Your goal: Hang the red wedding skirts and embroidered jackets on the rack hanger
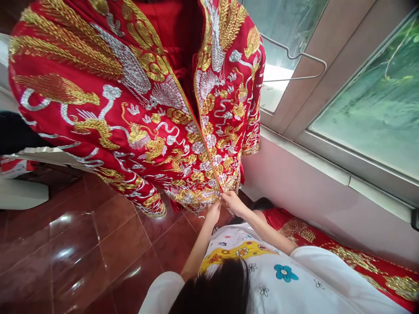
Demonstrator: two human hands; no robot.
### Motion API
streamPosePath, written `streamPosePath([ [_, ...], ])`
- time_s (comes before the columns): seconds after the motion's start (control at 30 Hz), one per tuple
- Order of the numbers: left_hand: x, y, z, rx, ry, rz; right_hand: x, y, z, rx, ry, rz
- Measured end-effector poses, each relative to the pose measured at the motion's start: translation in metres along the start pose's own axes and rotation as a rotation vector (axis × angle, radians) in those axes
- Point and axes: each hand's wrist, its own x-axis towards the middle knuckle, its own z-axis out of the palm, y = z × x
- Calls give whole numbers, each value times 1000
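A red jacket (153, 163) with thick gold and silver embroidery hangs upright before me, its front parted at the neck and its edges meeting lower down. Near the bottom of the front opening, my left hand (214, 210) is closed on the jacket's edge. Right beside it, my right hand (231, 202) pinches the same opening, with thumb and forefinger together at the edge. The fingertips of both hands nearly touch. Whether a fastener lies between them is too small to make out.
A wire hanger (307, 56) hangs by the window frame (340, 52) on the right. Red cloth with gold decoration (353, 257) lies along the pink wall (294, 174). Shiny brown tiles (121, 231) cover the floor. At the left stands a pale piece of furniture (24, 194).
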Motion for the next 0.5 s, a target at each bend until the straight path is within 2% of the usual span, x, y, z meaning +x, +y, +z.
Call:
streamPosePath([
  [0.13, 10, -9, -5, 4, 24, -34, 3, -10, 5, 14, -43, 94],
  [0.27, 20, -12, -3, -4, 18, 7, 9, -32, 10, 2, -18, 128],
  [0.37, 23, -14, -3, -16, -23, 40, 10, -70, 15, -10, -4, 78],
  [0.5, 24, -17, -8, -28, -60, 67, 6, -134, 23, 11, -58, -91],
])
